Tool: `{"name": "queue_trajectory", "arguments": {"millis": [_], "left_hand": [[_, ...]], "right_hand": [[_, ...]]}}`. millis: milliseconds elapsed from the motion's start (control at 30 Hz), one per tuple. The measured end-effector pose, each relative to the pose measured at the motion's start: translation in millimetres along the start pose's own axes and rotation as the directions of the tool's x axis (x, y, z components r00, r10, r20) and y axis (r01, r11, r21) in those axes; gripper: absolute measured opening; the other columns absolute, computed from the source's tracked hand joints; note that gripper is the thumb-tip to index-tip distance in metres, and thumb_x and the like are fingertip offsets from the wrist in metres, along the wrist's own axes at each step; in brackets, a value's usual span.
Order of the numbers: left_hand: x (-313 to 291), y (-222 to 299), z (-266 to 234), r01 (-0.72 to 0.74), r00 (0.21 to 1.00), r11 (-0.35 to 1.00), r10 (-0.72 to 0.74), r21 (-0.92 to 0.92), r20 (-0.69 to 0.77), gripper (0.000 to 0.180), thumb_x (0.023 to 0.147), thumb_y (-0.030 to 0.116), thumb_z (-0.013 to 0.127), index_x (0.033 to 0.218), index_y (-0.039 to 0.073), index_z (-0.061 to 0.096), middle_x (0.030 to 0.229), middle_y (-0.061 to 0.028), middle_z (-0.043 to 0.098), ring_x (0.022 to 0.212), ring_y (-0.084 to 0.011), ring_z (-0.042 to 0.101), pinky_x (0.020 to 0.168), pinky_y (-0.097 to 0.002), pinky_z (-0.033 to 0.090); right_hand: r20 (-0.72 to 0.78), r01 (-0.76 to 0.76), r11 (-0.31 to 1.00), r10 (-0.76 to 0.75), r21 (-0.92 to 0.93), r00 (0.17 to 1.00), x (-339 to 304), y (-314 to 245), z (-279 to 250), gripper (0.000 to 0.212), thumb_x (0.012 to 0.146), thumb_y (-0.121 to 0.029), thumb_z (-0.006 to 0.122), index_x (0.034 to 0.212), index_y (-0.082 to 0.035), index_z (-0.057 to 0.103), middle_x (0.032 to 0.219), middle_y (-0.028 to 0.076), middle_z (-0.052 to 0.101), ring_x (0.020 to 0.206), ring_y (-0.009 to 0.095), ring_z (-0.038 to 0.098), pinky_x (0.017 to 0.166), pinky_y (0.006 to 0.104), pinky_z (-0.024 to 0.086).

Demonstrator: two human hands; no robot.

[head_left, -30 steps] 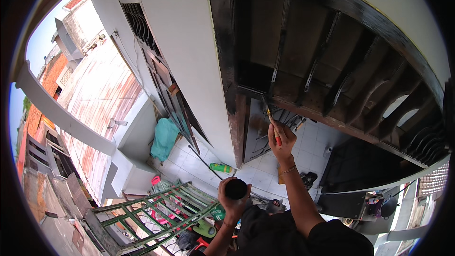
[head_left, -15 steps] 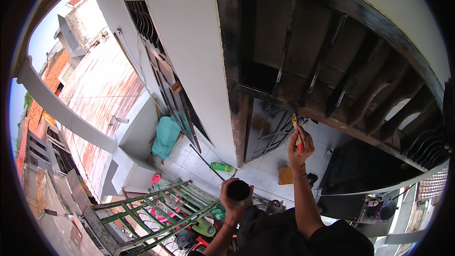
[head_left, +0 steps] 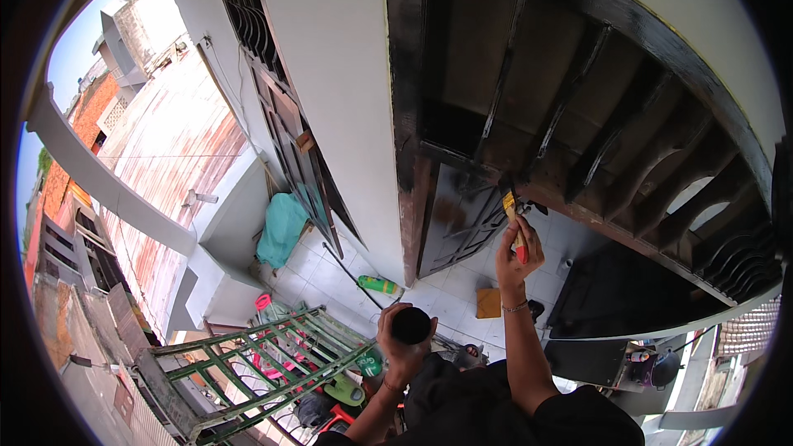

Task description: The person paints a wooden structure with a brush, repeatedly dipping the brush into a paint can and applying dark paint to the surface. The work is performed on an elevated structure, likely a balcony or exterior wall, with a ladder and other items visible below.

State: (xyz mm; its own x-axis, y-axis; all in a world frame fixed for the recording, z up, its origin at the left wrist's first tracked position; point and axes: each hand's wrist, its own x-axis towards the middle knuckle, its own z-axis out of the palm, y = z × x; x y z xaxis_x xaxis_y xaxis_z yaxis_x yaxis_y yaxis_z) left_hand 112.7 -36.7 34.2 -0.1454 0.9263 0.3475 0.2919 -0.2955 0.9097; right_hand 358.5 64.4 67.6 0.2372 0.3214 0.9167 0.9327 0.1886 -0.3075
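Observation:
My right hand point(head_left: 519, 252) is closed on the handle of a paintbrush point(head_left: 510, 202), a pale wooden grip with a red end and a yellow band. Its dark bristles point up at the lower rail of a dark wooden frame point(head_left: 578, 198) with upright slats, above a doorway; whether they touch it I cannot tell. Lower and to the left, my left hand point(head_left: 399, 353) grips a round container point(head_left: 410, 325) whose top looks black from above. Fresh-looking glossy dark streaks show on several slats and on the frame's upper curve.
A green metal ladder point(head_left: 248, 363) leans at the lower left, with tools and a green bottle point(head_left: 380, 284) near it. A teal cloth point(head_left: 285, 227) hangs by the white wall point(head_left: 330, 74). A brown box point(head_left: 488, 303) lies on the tiled floor below.
The brush has shifted slightly left and its bristles now show more plainly below the rail. My left hand and the container have moved a little left; the view has shifted slightly.

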Motion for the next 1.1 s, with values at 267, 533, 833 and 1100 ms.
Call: {"name": "queue_trajectory", "arguments": {"millis": [267, 533, 833, 1100], "left_hand": [[-1, -12, -17, -0.012, 1.000, 0.999, 0.013, -0.031, 0.028, 0.055, 0.065, 0.009, 0.098, 0.110, 0.004, 0.066, 0.108, -0.0122, 0.069, 0.097, -0.0282, 0.069, 0.087, -0.0389, 0.057], [-3, -18, -34, -0.035, 0.999, 0.999, 0.035, -0.008, 0.029, 0.057, 0.065, 0.011, 0.099, 0.111, 0.005, 0.066, 0.109, -0.0130, 0.069, 0.098, -0.0289, 0.070, 0.088, -0.0388, 0.058], [-18, -45, -50, -0.017, 1.000, 1.000, 0.017, -0.003, 0.001, 0.056, 0.066, 0.012, 0.100, 0.111, 0.005, 0.067, 0.110, -0.0128, 0.069, 0.098, -0.0283, 0.070, 0.086, -0.0376, 0.059], [-21, -43, -46, 0.000, 1.000, 1.000, -0.001, -0.015, -0.024, 0.056, 0.066, 0.010, 0.099, 0.111, 0.004, 0.066, 0.109, -0.0131, 0.069, 0.097, -0.0280, 0.070, 0.085, -0.0381, 0.058]], "right_hand": [[0.052, 0.080, 0.995, -0.077, -0.065, 0.996, -27, 1, 2, 0.025, 0.094, -0.001, 0.073, 0.119, -0.001, 0.070, 0.100, 0.014, 0.076, 0.082, 0.029, 0.076, 0.069, 0.0360, 0.064], [0.102, 0.093, 0.995, -0.088, -0.040, 0.991, -34, -12, 14, 0.019, 0.096, -0.002, 0.072, 0.115, 0.000, 0.071, 0.101, 0.015, 0.077, 0.084, 0.030, 0.076, 0.072, 0.0375, 0.064], [0.013, -0.073, 0.964, 0.079, -0.256, 0.997, -93, -51, -31, 0.022, 0.104, -0.007, 0.061, 0.119, 0.009, 0.068, 0.110, 0.022, 0.077, 0.089, 0.036, 0.078, 0.076, 0.0414, 0.064], [0.079, 0.083, 0.992, -0.076, -0.090, 0.994, -85, -70, 12, 0.024, 0.100, 0.000, 0.064, 0.123, 0.008, 0.066, 0.108, 0.021, 0.075, 0.090, 0.038, 0.075, 0.075, 0.0437, 0.064]]}}
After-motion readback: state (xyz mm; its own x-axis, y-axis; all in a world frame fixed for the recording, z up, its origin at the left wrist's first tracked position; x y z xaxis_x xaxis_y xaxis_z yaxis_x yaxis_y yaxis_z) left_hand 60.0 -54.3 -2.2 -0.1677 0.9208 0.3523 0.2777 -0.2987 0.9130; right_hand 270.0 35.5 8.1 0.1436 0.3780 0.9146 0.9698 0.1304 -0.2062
